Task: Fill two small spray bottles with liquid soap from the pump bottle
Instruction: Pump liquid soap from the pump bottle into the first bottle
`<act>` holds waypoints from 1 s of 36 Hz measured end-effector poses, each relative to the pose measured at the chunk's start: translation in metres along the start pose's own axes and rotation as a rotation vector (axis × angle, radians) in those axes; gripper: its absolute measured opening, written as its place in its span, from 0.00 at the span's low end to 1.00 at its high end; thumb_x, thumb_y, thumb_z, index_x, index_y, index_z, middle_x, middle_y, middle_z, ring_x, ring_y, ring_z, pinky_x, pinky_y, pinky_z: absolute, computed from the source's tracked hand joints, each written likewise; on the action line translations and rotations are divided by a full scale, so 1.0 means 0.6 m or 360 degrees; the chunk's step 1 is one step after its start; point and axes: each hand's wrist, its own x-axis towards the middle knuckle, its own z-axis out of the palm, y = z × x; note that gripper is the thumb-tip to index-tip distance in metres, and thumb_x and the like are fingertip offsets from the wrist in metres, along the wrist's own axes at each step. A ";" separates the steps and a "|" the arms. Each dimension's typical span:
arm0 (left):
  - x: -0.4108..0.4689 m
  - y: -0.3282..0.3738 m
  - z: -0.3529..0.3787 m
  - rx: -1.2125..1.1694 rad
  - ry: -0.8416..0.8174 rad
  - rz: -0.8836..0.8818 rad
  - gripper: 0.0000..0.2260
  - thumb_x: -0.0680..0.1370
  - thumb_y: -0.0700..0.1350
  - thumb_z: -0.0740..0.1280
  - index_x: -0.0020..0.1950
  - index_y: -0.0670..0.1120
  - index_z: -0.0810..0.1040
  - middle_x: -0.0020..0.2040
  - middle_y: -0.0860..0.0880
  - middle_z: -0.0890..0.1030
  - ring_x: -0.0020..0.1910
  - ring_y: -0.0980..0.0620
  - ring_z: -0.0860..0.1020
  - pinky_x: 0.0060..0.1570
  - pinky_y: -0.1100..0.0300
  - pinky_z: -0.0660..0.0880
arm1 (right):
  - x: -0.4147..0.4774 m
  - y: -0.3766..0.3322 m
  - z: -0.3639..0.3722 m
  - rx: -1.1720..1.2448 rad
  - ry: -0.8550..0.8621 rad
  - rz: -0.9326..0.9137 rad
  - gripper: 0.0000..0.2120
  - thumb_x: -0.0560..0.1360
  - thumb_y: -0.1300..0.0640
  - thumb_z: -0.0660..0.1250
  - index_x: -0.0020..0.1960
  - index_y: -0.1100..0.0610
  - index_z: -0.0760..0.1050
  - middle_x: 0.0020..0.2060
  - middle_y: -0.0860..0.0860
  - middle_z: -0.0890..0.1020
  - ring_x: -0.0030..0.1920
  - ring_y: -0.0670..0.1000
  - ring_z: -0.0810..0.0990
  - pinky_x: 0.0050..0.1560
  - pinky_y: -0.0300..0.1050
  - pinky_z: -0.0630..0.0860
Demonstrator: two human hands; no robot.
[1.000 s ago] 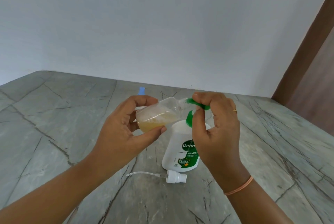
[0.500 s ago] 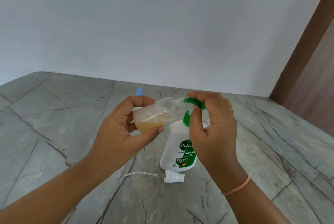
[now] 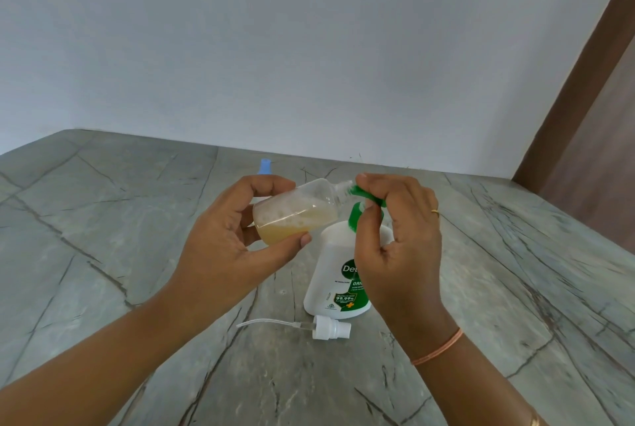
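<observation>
My left hand (image 3: 223, 253) grips a small clear spray bottle (image 3: 299, 209), tilted on its side and about half full of yellowish soap with bubbles. Its open neck meets the green nozzle of the white pump bottle (image 3: 338, 274), which stands on the table. My right hand (image 3: 398, 247) curls round the green pump head (image 3: 366, 197), thumb below and fingers over the top. The removed white spray cap with its thin tube (image 3: 330, 328) lies on the table in front of the pump bottle. A blue-topped second spray bottle (image 3: 264, 166) peeks out behind my left hand, mostly hidden.
The grey veined stone tabletop (image 3: 103, 236) runs back to a white wall. A brown wooden door frame (image 3: 584, 99) stands at the right.
The soap level in the small bottle has risen a little and looks frothier. Both hands stay in the same grips at the pump nozzle.
</observation>
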 end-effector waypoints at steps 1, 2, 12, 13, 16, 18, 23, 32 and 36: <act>0.000 0.000 0.000 0.0001 -0.0003 0.0001 0.20 0.62 0.52 0.74 0.52 0.59 0.76 0.52 0.55 0.80 0.47 0.52 0.81 0.43 0.66 0.78 | 0.001 -0.001 -0.001 -0.0004 -0.0014 0.0016 0.12 0.72 0.62 0.57 0.50 0.58 0.77 0.46 0.48 0.79 0.48 0.51 0.75 0.45 0.53 0.73; 0.000 0.000 0.001 -0.0003 -0.0005 -0.0001 0.20 0.62 0.52 0.74 0.52 0.59 0.76 0.52 0.55 0.80 0.47 0.51 0.81 0.44 0.66 0.78 | 0.003 -0.002 -0.004 -0.0005 -0.0025 0.0033 0.12 0.73 0.61 0.57 0.51 0.57 0.77 0.46 0.46 0.78 0.48 0.50 0.75 0.45 0.53 0.73; -0.004 0.000 0.004 0.0007 -0.0014 0.0032 0.19 0.62 0.52 0.74 0.51 0.62 0.75 0.49 0.61 0.79 0.47 0.54 0.80 0.42 0.67 0.77 | 0.013 -0.004 -0.014 -0.0034 -0.0037 -0.0016 0.11 0.72 0.62 0.59 0.49 0.57 0.78 0.44 0.48 0.79 0.46 0.50 0.75 0.43 0.56 0.73; -0.004 -0.001 0.005 0.0001 -0.0009 0.0031 0.19 0.62 0.52 0.74 0.51 0.62 0.75 0.48 0.61 0.79 0.47 0.55 0.80 0.42 0.67 0.77 | 0.013 -0.003 -0.013 -0.0028 -0.0028 -0.0027 0.11 0.71 0.62 0.59 0.49 0.58 0.78 0.45 0.48 0.79 0.46 0.50 0.75 0.43 0.56 0.73; -0.005 -0.001 0.006 -0.0005 -0.0004 0.0031 0.18 0.63 0.52 0.74 0.51 0.61 0.75 0.48 0.58 0.79 0.47 0.54 0.80 0.42 0.67 0.77 | 0.009 -0.001 -0.008 -0.0002 0.0013 -0.0045 0.11 0.71 0.64 0.59 0.48 0.58 0.78 0.45 0.48 0.80 0.46 0.52 0.76 0.43 0.55 0.73; -0.004 -0.001 0.005 0.0002 0.0003 0.0032 0.18 0.63 0.52 0.74 0.51 0.60 0.75 0.49 0.56 0.80 0.47 0.53 0.80 0.42 0.67 0.77 | 0.006 -0.001 -0.002 0.0018 0.0034 -0.0040 0.11 0.71 0.64 0.59 0.48 0.59 0.78 0.45 0.49 0.80 0.45 0.52 0.76 0.43 0.55 0.72; -0.002 0.000 0.003 0.0001 0.0002 0.0055 0.18 0.63 0.51 0.74 0.51 0.58 0.75 0.48 0.56 0.80 0.46 0.55 0.80 0.42 0.69 0.76 | 0.001 0.002 0.002 0.0010 0.0040 -0.0044 0.11 0.72 0.64 0.59 0.48 0.59 0.78 0.45 0.47 0.78 0.46 0.51 0.75 0.43 0.55 0.73; -0.003 -0.001 0.005 0.0018 -0.0035 0.0092 0.18 0.63 0.51 0.73 0.51 0.62 0.74 0.47 0.61 0.78 0.46 0.56 0.79 0.42 0.69 0.76 | 0.015 -0.005 -0.013 -0.0002 0.0002 0.0000 0.11 0.72 0.61 0.58 0.49 0.57 0.78 0.45 0.44 0.77 0.47 0.49 0.76 0.44 0.54 0.74; -0.004 -0.002 0.004 0.0023 -0.0020 0.0081 0.18 0.63 0.51 0.73 0.50 0.60 0.74 0.47 0.61 0.78 0.46 0.56 0.79 0.41 0.69 0.76 | 0.014 -0.006 -0.013 0.0000 -0.0007 -0.0011 0.11 0.72 0.62 0.59 0.50 0.57 0.78 0.45 0.43 0.76 0.47 0.48 0.75 0.44 0.55 0.73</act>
